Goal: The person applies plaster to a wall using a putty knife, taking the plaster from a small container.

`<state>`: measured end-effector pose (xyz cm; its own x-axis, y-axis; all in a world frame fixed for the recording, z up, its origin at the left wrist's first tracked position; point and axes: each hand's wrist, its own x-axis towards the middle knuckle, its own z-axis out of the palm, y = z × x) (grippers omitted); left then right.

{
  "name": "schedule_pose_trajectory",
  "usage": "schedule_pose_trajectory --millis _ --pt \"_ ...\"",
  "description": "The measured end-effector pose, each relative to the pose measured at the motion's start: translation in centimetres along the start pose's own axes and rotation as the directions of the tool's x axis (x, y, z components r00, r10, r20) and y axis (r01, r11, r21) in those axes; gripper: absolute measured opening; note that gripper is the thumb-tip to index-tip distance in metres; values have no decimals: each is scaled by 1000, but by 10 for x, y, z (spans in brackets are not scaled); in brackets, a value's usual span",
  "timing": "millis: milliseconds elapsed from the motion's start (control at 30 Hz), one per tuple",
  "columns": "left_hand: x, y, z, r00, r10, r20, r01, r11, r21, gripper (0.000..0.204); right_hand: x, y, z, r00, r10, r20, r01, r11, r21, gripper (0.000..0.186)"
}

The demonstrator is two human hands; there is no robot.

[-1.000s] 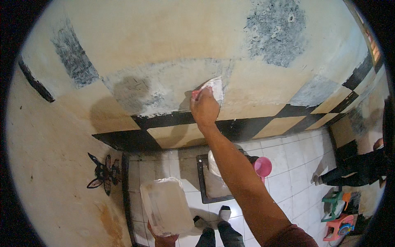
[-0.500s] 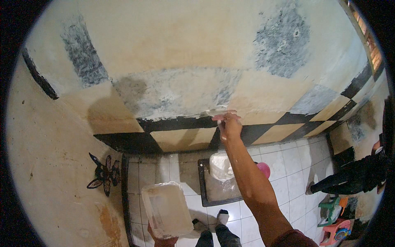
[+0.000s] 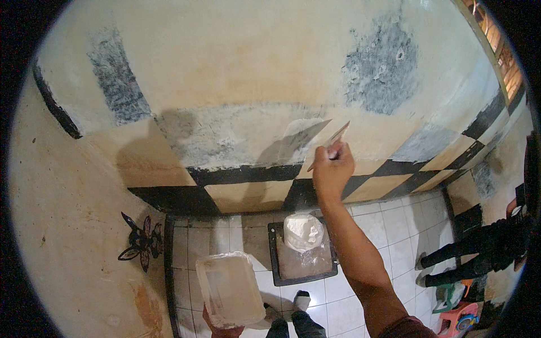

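My right hand (image 3: pixel 334 172) is raised in front of the wall with its fingers closed round a thin flat putty spreader (image 3: pixel 341 132), seen almost edge-on. Its shadow falls to the left on a whitish smeared band (image 3: pixel 211 135) above the black painted squares. Whether the blade touches the wall I cannot tell. Low down, my left hand (image 3: pixel 225 331) grips the near edge of a pale rectangular plastic tub (image 3: pixel 230 290), whose inside is coated with whitish residue. Most of the left fingers are hidden by the tub.
An open bag of white powder (image 3: pixel 304 231) stands on a dark-edged board (image 3: pixel 276 265) on the tiled floor. At right stands another person (image 3: pixel 479 248), near a red plastic stool (image 3: pixel 459 321). A dark flower shape (image 3: pixel 143 242) marks the left wall.
My right hand has moved right and turned, lifting the spreader from the smeared band's lower edge to a steeper tilt. The person at right has shifted their legs. My left hand keeps the tub.
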<state>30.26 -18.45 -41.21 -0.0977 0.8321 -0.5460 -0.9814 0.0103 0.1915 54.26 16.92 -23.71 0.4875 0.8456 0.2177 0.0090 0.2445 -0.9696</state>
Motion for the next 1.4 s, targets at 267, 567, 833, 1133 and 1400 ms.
schedule_pose_trajectory --millis 267,567,833,1133,1400 --pt "-5 -13 18 992 -5 -127 20 993 117 80 -18 77 111 744 -580 331 647 501 -574 19" --pt "-16 -5 25 968 30 -248 8 988 152 87 3 62 -31 885 -464 51 417 737 -532 17" --pt "-29 11 31 955 57 -293 -7 985 171 81 43 62 59 765 -629 139 615 649 -447 20" --pt "-35 15 28 966 27 -258 -2 995 98 81 -90 36 186 707 -452 544 687 619 -379 15" --pt "-36 19 23 971 27 -238 -18 999 43 80 -40 68 6 896 -365 252 437 822 -365 12"
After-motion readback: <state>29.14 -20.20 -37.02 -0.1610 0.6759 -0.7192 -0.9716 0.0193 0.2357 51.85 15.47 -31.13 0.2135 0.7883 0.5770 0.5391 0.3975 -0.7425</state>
